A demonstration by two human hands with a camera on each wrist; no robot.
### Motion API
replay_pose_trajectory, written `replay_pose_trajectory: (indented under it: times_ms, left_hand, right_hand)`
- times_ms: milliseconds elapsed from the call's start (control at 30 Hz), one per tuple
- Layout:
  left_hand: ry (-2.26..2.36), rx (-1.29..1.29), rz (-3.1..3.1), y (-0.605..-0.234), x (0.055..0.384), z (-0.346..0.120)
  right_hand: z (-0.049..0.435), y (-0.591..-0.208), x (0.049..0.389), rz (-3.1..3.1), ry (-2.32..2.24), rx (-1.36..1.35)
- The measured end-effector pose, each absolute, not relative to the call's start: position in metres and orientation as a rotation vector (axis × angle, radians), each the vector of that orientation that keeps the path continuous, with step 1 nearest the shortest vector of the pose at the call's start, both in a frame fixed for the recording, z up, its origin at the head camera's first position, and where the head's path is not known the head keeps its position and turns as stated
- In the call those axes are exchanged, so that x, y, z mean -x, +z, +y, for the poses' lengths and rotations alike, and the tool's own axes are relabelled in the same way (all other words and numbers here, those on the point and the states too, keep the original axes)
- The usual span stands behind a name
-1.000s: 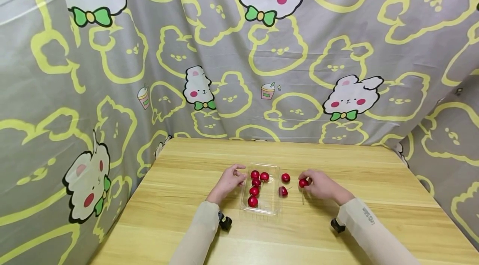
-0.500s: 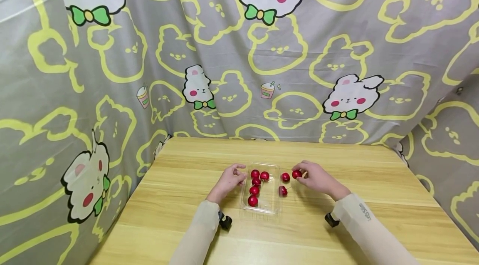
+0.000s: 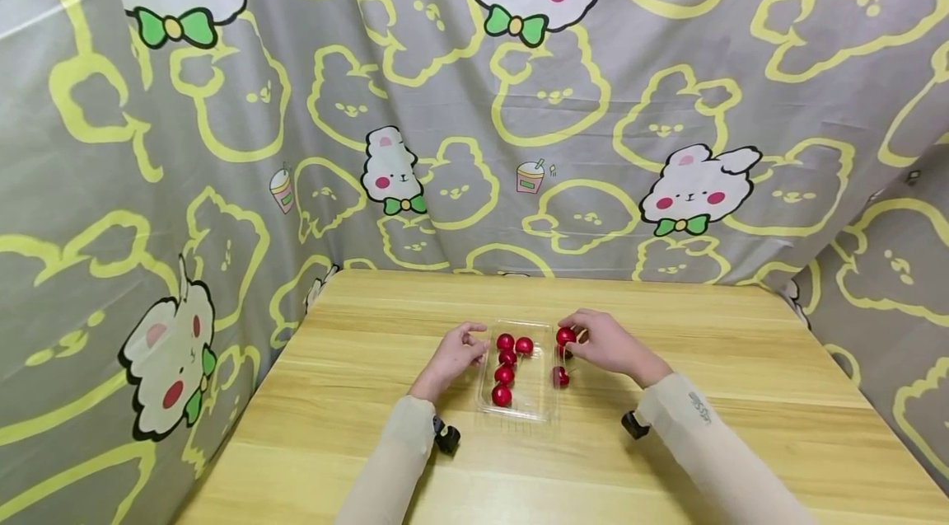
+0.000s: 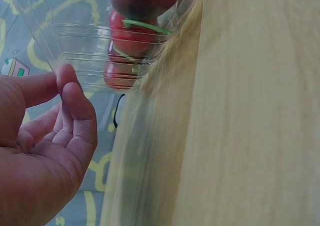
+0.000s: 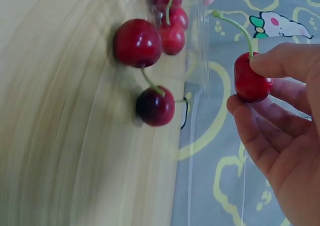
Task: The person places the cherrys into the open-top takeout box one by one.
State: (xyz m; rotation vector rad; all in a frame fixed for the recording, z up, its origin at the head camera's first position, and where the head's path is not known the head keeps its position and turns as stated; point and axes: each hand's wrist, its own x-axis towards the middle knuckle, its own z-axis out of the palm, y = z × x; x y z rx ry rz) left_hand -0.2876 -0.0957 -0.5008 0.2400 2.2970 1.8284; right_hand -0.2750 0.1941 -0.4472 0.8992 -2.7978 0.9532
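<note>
My right hand (image 3: 608, 344) pinches a dark red cherry (image 5: 250, 78) between thumb and fingers, its green stem sticking up. It is beside the right edge of a clear plastic box (image 3: 532, 416). A loose cherry (image 5: 156, 105) on the table is partly covered by the held one in the head view. Another loose cherry (image 3: 560, 377) lies nearer to me, close to the box wall. My left hand (image 3: 452, 356) holds the left rim of the box with its fingertips (image 4: 67, 78). Several cherries (image 3: 504, 375) lie inside the box, mostly in a line along its left side.
The box stands on a light wooden table (image 3: 356, 327). A grey curtain (image 3: 445, 96) with yellow outlines and cartoon animals hangs behind the table and along its sides. Dark wrist cameras (image 3: 447, 436) sit on both forearms.
My right hand has carried its cherry left and away from me, from the open table to beside the box's right edge. The left hand has stayed at the rim.
</note>
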Motion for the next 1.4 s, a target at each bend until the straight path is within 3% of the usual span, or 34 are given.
replay_pose_trajectory:
  times_ms: [667,1000,1233,1400]
  left_hand:
    - [1.833,-0.254,2.300,-0.499,0.287,-0.096]
    - [1.846,-0.292,2.280,-0.470,0.268,-0.094]
    - [1.850,-0.263,2.280,-0.502,0.289,-0.096]
    - [1.844,-0.256,2.287,-0.502,0.289,-0.096]
  right_hand:
    - [0.145,-0.461,0.282,-2.855,0.936,-0.954]
    - [0.134,-0.475,0.284,-2.843,0.861,-1.035]
    - [0.129,-0.479,0.284,-2.821,0.797,-1.076]
    - [0.127,-0.481,0.284,-2.849,0.738,-1.056]
